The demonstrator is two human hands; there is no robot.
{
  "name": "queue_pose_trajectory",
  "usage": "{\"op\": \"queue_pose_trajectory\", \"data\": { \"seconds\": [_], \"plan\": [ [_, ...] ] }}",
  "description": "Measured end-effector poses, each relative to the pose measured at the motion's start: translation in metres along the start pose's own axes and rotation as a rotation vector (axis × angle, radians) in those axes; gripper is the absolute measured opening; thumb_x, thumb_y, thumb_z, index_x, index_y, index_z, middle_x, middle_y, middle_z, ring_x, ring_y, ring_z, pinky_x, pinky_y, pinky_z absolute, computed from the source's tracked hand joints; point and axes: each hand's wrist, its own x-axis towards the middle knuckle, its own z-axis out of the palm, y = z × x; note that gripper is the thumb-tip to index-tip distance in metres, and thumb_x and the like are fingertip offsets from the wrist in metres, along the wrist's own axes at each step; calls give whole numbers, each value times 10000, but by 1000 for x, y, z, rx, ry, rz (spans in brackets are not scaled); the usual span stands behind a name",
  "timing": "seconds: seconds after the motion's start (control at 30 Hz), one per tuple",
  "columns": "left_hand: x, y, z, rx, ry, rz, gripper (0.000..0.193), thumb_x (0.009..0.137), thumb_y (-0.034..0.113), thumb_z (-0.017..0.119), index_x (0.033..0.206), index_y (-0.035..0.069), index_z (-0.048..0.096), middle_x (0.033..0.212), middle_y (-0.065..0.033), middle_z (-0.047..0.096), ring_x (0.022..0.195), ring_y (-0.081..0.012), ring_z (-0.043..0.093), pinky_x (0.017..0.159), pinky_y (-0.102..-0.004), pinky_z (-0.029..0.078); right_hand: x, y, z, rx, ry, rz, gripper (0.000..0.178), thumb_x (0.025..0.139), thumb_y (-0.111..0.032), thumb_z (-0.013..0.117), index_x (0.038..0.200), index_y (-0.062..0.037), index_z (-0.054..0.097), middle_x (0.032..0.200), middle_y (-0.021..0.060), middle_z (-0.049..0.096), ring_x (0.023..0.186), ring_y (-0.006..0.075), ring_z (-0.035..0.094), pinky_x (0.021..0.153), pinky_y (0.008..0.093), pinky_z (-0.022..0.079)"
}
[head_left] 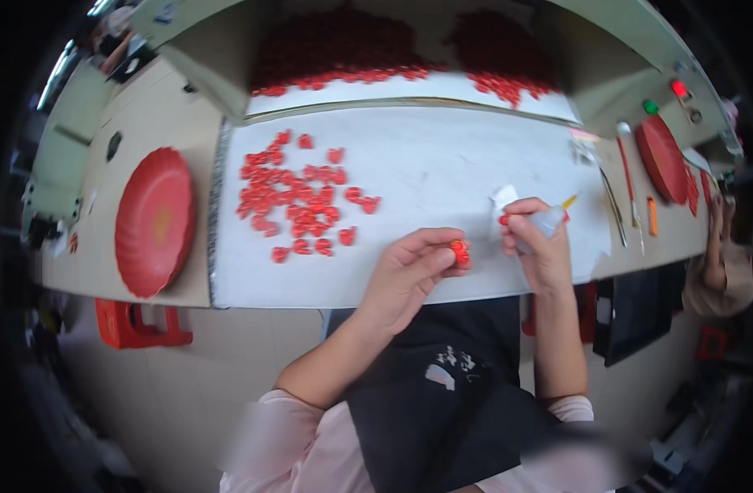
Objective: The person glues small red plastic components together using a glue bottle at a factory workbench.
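Note:
Between thumb and fingers, my left hand (411, 273) pinches a small red piece (459, 251) with an orange-yellow patch, just above the front of the white work surface. My right hand (544, 251) is closed around a pale translucent squeeze bottle (547, 222), whose yellow tip points up and to the right. Another bit of red (504, 220) shows at the right fingertips; its kind is too small to tell. Beside those fingertips lies a crumpled white tissue (504, 195). Many loose small red pieces (298, 193) are scattered on the left part of the white surface (426, 164).
Large heaps of red pieces (335, 78) fill the shelf behind. A red scalloped dish (155, 222) stands at left, another red dish (662, 160) at right. A red-handled brush (627, 177) and an orange stick (652, 217) lie at right. Below left is a red stool (138, 324).

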Motion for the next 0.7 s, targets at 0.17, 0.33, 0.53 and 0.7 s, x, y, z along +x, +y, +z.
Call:
{"op": "queue_pose_trajectory", "data": {
  "seconds": [0.17,0.33,0.53,0.7],
  "plan": [
    [7,-16,18,82,-19,-50,219,816,28,514,1029,-21,529,947,-109,590,866,-181,573,796,-298,443,-27,8,-16,37,-16,-76,99,753,10,560,851,11,547,748,83,587,582,88,508,529,211,416],
    [2,-27,22,150,7,-25,214,804,6,522,1015,-25,535,929,-109,595,870,-166,568,804,-292,442,-46,5,-15,-67,13,-138,114,737,42,575,847,18,557,767,80,597,638,93,537,583,211,436],
    [1,-28,23,213,40,-7,212,782,-12,548,994,-29,546,911,-102,597,867,-150,565,809,-274,441,-51,2,-4,-481,70,-475,154,680,65,622,821,5,604,771,79,604,681,132,575,600,221,448],
    [0,-27,20,276,40,11,219,773,-18,561,992,-29,548,907,-94,598,854,-136,569,791,-247,446,-51,-1,3,-669,48,-639,229,621,94,647,820,-15,619,754,90,595,666,166,579,571,231,446]
  ]
}}
